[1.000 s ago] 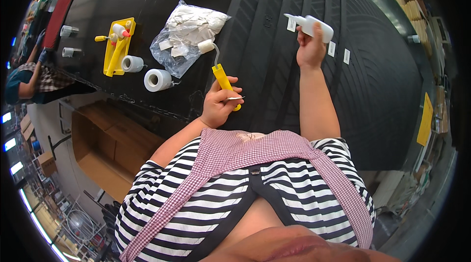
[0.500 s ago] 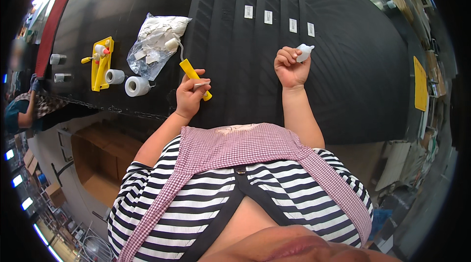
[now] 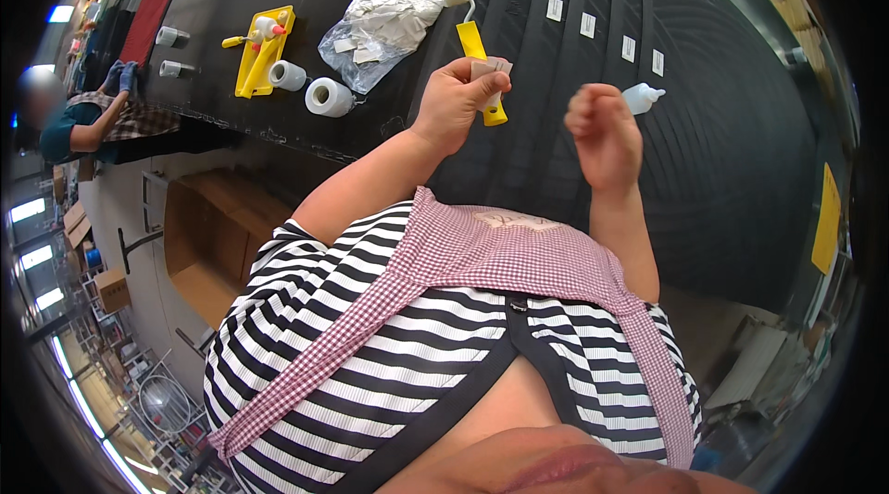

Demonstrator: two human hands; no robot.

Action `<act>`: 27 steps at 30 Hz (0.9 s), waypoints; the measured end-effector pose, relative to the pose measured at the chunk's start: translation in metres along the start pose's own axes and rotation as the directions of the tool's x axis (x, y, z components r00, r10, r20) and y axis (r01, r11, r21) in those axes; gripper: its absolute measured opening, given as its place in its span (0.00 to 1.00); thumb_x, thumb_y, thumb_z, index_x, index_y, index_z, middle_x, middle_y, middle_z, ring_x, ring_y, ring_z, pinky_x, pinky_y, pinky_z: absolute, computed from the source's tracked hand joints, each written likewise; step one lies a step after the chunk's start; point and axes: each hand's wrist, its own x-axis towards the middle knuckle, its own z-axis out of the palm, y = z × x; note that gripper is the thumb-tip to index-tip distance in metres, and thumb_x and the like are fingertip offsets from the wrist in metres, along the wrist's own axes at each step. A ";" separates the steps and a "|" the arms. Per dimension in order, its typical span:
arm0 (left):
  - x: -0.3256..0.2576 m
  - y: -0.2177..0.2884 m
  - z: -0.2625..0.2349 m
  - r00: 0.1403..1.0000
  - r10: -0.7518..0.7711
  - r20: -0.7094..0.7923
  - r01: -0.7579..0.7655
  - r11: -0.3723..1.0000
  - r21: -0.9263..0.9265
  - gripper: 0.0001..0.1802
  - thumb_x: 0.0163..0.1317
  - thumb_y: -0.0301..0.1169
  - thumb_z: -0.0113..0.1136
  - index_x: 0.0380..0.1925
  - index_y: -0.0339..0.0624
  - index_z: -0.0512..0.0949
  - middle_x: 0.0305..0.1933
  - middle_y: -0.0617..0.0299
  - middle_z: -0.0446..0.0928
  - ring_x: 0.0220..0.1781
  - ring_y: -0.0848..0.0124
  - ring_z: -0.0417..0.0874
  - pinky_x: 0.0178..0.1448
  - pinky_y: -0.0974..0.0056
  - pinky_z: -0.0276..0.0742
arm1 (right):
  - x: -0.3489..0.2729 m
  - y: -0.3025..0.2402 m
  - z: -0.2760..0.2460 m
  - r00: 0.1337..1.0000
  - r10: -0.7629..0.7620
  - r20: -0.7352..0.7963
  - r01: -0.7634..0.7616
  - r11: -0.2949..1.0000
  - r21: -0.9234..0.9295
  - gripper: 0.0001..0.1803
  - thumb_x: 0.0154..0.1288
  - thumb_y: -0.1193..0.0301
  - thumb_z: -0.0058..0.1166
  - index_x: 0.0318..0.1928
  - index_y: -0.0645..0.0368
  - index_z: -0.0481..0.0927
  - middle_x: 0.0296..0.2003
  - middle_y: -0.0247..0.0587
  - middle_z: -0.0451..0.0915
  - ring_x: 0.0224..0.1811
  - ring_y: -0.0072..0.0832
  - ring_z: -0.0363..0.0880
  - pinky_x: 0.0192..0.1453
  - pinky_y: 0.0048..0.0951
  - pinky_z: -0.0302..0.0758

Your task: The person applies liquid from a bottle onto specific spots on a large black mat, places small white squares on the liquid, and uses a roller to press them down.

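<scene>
My left hand [image 3: 454, 105] is closed round the yellow handle of a small roller [image 3: 471, 37], its white head pointing away from me. Pinched under the thumb of the same hand is a small pale slip [image 3: 491, 75]. My right hand [image 3: 607, 137] is raised over the black sheet [image 3: 528, 161], fingers curled and smeared by motion. Just beyond its right side lies a translucent white squeeze bottle [image 3: 642, 98], nozzle to the right. Whether the fingers still touch the bottle is hard to tell. Past it, several white labels [image 3: 628, 49] sit on black strips.
Left of the roller lies a clear bag [image 3: 370, 40] of white pieces. Nearby are a yellow tray [image 3: 267, 54] holding a bottle, and white rolls [image 3: 329, 98]. A person in blue gloves [image 3: 120, 77] works at the far left. A cardboard box [image 3: 199, 235] stands below the table edge.
My view has turned, shifting the table things right and up. The squeeze bottle, earlier in my right hand, now lies beside it. My left hand has turned, the slip now upright against the roller handle.
</scene>
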 end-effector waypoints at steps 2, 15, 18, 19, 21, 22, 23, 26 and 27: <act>-0.001 -0.002 0.005 1.000 -0.008 0.018 0.008 1.000 0.024 0.18 0.63 0.34 0.72 0.49 0.35 0.83 0.47 0.60 0.83 0.47 0.72 0.84 0.56 0.66 0.76 | 0.009 0.004 0.035 0.996 -0.040 -0.074 0.001 0.885 -0.465 0.13 0.69 0.70 0.63 0.50 0.63 0.83 0.36 0.34 0.81 0.36 0.19 0.77 0.42 0.21 0.73; 0.006 -0.036 -0.042 0.996 0.076 -0.037 -0.062 0.958 0.280 0.09 0.58 0.28 0.74 0.37 0.36 0.86 0.46 0.60 0.81 0.44 0.73 0.81 0.52 0.68 0.76 | 0.079 0.034 0.006 0.984 0.087 -0.158 -0.177 0.623 -0.762 0.04 0.70 0.76 0.59 0.41 0.63 0.84 0.30 0.33 0.83 0.30 0.17 0.78 0.38 0.20 0.76; 0.004 -0.040 -0.055 0.980 0.196 0.005 -0.178 0.875 0.450 0.06 0.56 0.28 0.75 0.31 0.38 0.87 0.50 0.58 0.78 0.47 0.70 0.81 0.55 0.65 0.76 | 0.103 0.037 -0.014 0.981 0.046 -0.190 -0.190 0.471 -0.862 0.04 0.69 0.75 0.61 0.40 0.62 0.84 0.30 0.32 0.82 0.30 0.17 0.78 0.37 0.21 0.75; 0.004 -0.042 -0.057 0.975 0.218 0.031 -0.205 0.844 0.496 0.05 0.55 0.27 0.75 0.30 0.39 0.88 0.52 0.57 0.77 0.49 0.68 0.81 0.56 0.65 0.76 | 0.113 0.042 -0.024 0.990 0.009 -0.143 -0.135 0.401 -0.906 0.04 0.68 0.75 0.62 0.39 0.62 0.84 0.29 0.33 0.82 0.30 0.17 0.78 0.38 0.22 0.75; 0.008 -0.056 -0.066 0.940 0.311 0.137 -0.334 0.772 0.541 0.07 0.53 0.25 0.76 0.31 0.40 0.87 0.51 0.56 0.77 0.47 0.66 0.83 0.52 0.64 0.79 | 0.139 0.050 -0.038 0.999 -0.042 -0.027 -0.016 0.247 -0.969 0.04 0.65 0.75 0.63 0.38 0.62 0.84 0.29 0.33 0.83 0.31 0.18 0.78 0.38 0.23 0.75; 0.008 -0.059 -0.067 0.934 0.318 0.163 -0.356 0.779 0.517 0.07 0.52 0.25 0.77 0.31 0.40 0.86 0.51 0.56 0.77 0.47 0.65 0.84 0.51 0.64 0.80 | 0.150 0.052 -0.037 0.999 -0.050 -0.005 0.004 0.179 -0.984 0.07 0.60 0.71 0.63 0.38 0.60 0.87 0.38 0.45 0.86 0.43 0.41 0.84 0.50 0.35 0.78; 0.009 -0.062 -0.068 0.926 0.326 0.188 -0.376 0.785 0.492 0.08 0.51 0.24 0.77 0.30 0.40 0.86 0.51 0.56 0.77 0.46 0.65 0.84 0.49 0.64 0.81 | 0.161 0.056 -0.039 0.992 -0.113 0.046 0.058 0.103 -0.993 0.06 0.60 0.71 0.63 0.37 0.59 0.87 0.38 0.45 0.85 0.44 0.42 0.84 0.51 0.36 0.78; 0.011 -0.061 -0.069 0.898 0.366 0.245 -0.439 0.696 0.569 0.09 0.51 0.26 0.78 0.30 0.41 0.85 0.52 0.54 0.77 0.42 0.64 0.85 0.45 0.64 0.82 | 0.192 0.066 -0.049 0.950 -0.262 0.171 0.149 -0.101 -0.984 0.05 0.59 0.70 0.63 0.31 0.57 0.87 0.41 0.44 0.81 0.48 0.44 0.81 0.54 0.40 0.77; 0.012 -0.061 -0.069 0.897 0.363 0.251 -0.440 0.689 0.576 0.09 0.51 0.26 0.78 0.30 0.41 0.85 0.53 0.54 0.77 0.42 0.64 0.85 0.45 0.64 0.82 | 0.201 0.067 -0.054 0.935 -0.299 0.191 0.157 -0.135 -0.978 0.04 0.59 0.71 0.64 0.31 0.58 0.87 0.39 0.42 0.80 0.43 0.39 0.80 0.50 0.37 0.77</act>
